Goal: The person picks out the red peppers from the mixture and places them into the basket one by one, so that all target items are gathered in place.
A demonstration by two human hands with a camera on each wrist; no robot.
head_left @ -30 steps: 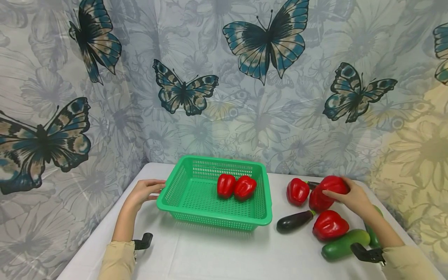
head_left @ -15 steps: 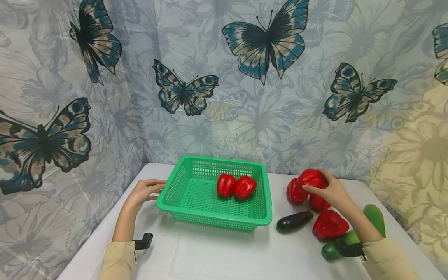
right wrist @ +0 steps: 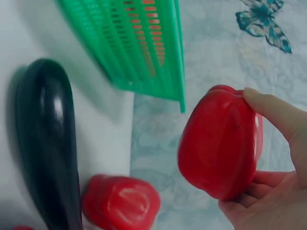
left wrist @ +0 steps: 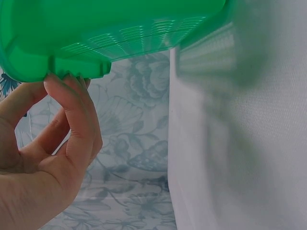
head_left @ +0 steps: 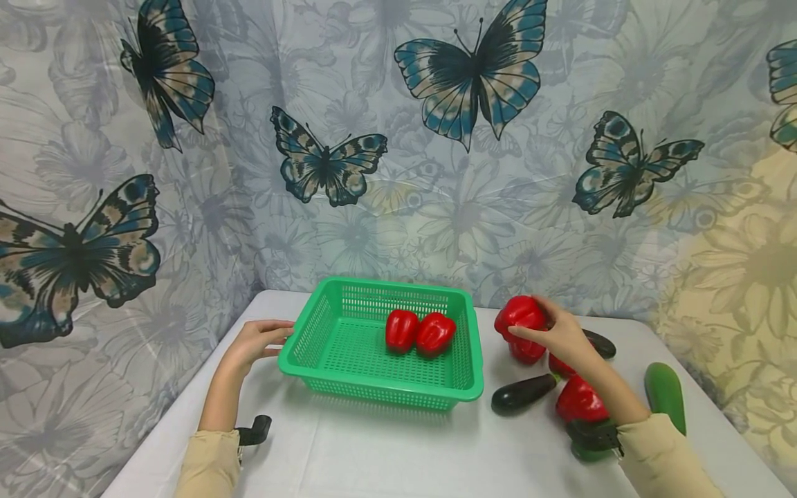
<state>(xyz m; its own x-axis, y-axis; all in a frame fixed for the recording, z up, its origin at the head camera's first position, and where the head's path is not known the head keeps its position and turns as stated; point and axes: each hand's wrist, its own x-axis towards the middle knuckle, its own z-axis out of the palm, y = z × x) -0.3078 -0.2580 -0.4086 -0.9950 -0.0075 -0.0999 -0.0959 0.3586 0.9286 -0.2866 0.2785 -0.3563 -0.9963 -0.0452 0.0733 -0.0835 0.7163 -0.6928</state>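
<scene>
Right of centre in the head view, the right hand (head_left: 560,339) grips a red pepper (head_left: 521,315) between thumb and fingers, beyond the right rim of the green basket (head_left: 380,392); centre left, the left hand (head_left: 252,341) touches that basket, whether gripping I cannot tell

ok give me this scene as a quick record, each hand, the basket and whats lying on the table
left hand: fingertips at the basket's left rim; firmness of hold unclear
right hand: holds a red pepper outside the basket
green basket: two red peppers inside
table peppers: three red, partly hidden
eggplants: two, one between basket and right forearm, one beyond that forearm
green vegetables: two long ones, one mostly hidden
backdrop: butterfly-print cloth
</scene>
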